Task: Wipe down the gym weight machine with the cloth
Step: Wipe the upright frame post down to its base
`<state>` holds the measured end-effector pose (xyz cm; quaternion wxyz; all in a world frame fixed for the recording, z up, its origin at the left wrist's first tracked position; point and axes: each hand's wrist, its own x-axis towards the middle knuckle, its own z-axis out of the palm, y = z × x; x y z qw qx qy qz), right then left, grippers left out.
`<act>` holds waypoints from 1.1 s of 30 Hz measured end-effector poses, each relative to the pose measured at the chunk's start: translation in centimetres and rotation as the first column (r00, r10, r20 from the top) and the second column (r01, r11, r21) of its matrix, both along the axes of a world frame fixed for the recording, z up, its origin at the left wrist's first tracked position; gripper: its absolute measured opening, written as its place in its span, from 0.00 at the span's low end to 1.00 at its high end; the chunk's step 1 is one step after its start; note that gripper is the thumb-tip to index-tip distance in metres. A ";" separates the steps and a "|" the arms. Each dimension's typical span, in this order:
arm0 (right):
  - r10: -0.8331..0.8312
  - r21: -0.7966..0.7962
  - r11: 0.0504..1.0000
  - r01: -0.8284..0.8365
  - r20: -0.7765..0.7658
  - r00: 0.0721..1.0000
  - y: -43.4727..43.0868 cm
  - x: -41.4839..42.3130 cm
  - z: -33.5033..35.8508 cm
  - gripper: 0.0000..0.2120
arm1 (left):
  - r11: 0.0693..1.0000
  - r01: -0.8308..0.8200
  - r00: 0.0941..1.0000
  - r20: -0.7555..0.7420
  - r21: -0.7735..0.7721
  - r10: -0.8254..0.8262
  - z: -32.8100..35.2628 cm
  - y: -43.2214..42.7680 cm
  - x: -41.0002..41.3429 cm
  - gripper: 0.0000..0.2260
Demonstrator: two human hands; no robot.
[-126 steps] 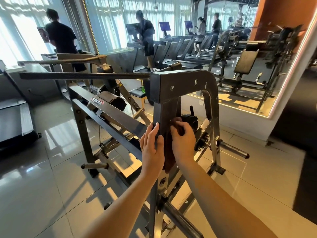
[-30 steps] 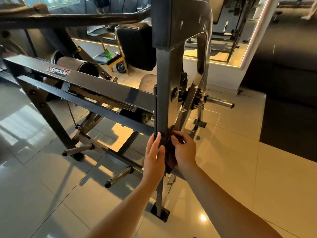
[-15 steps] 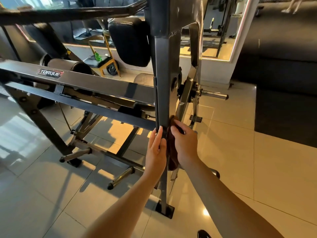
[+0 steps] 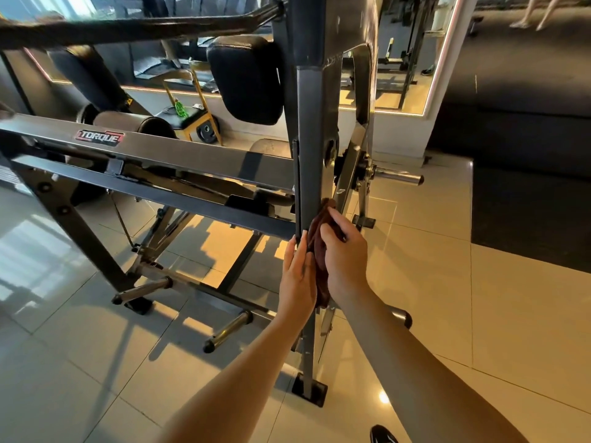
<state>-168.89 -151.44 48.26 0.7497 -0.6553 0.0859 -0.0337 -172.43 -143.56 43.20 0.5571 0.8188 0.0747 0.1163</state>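
- Weight machine (image 4: 192,161): grey steel frame with a "TORQUE" label (image 4: 99,138) on the long crossbeam, standing on glossy pale floor tiles (image 4: 479,314).
- Upright post (image 4: 311,139): near end of the frame, with its foot plate on the tiles.
- Cloth (image 4: 319,251): dark reddish-brown and bunched, pressed against the lower part of the post between the two hands.
- Right hand (image 4: 343,251): fingers curled over the cloth, clamping it to the post's right face.
- Left hand (image 4: 297,276): fingers straight and together, flat along the post's left edge, holding nothing.
- Black pad (image 4: 248,79): behind the post, upper left.
- Chrome peg (image 4: 399,179): juts out to the right, above the hands.
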 end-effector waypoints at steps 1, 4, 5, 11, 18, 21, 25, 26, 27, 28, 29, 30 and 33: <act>-0.003 -0.039 0.999 0.004 0.022 1.000 0.3 -0.2 -0.4 0.17 | 1.000 -0.001 1.000 -0.005 -0.010 0.001 0.0 0.0 0.0 0.21; -0.003 -0.130 0.991 0.002 -0.007 1.000 0.9 -1.0 -2.9 0.18 | 0.979 0.013 0.999 -0.027 -0.202 -0.019 -0.2 0.2 0.0 0.25; 0.008 -0.121 0.993 -0.013 -0.043 0.999 0.9 -1.2 -3.6 0.18 | 0.983 0.022 0.999 -0.028 -0.185 -0.027 -0.3 0.2 -0.1 0.24; 0.064 -0.104 0.991 -0.088 -0.213 0.975 -1.1 0.2 -3.1 0.16 | 0.991 0.085 0.994 -0.063 -0.103 -0.092 0.2 0.3 -0.3 0.21; 0.077 -0.201 0.977 -0.073 0.011 0.997 -0.7 0.6 -2.1 0.18 | 0.991 0.020 0.998 -0.056 -0.129 -0.028 -1.1 0.1 0.2 0.24; 0.119 -0.194 0.971 -0.139 -0.114 0.986 -0.9 0.6 -4.2 0.16 | 0.984 -0.024 0.999 -0.043 -0.174 0.016 -1.5 -0.7 0.4 0.19; 0.206 -0.139 0.959 -0.245 -0.245 0.947 -2.6 1.9 -4.2 0.14 | 0.980 -0.071 0.996 -0.071 -0.184 0.059 -1.1 -2.1 0.2 0.21; 0.221 -0.144 0.955 -0.258 -0.229 0.948 -3.1 2.3 -3.6 0.14 | 0.977 -0.081 0.994 -0.083 -0.196 0.066 -1.0 -2.5 0.2 0.22; 0.229 -0.162 0.952 -0.259 -0.184 0.956 -3.5 2.8 -2.9 0.15 | 0.975 -0.100 0.991 -0.105 -0.199 0.080 -0.9 -2.8 0.1 0.22; 0.234 -0.185 0.950 -0.253 -0.122 0.965 -3.7 3.2 -2.2 0.15 | 0.974 -0.121 0.988 -0.120 -0.193 0.098 -1.0 -3.1 0.1 0.22; 0.235 -0.199 0.949 -0.244 -0.067 0.970 -3.8 3.6 -1.6 0.16 | 0.973 -0.139 0.985 -0.130 -0.183 0.116 -1.0 -3.4 0.2 0.22; 0.247 -0.209 0.946 -0.248 -0.035 0.969 -3.8 3.9 -1.3 0.16 | 0.973 -0.158 0.981 -0.137 -0.168 0.135 -1.0 -3.6 0.2 0.22; 0.295 -0.244 0.922 -0.301 -0.061 0.953 -3.6 3.6 -2.7 0.18 | 0.961 -0.215 0.973 -0.128 -0.173 0.194 -1.4 -4.2 0.1 0.22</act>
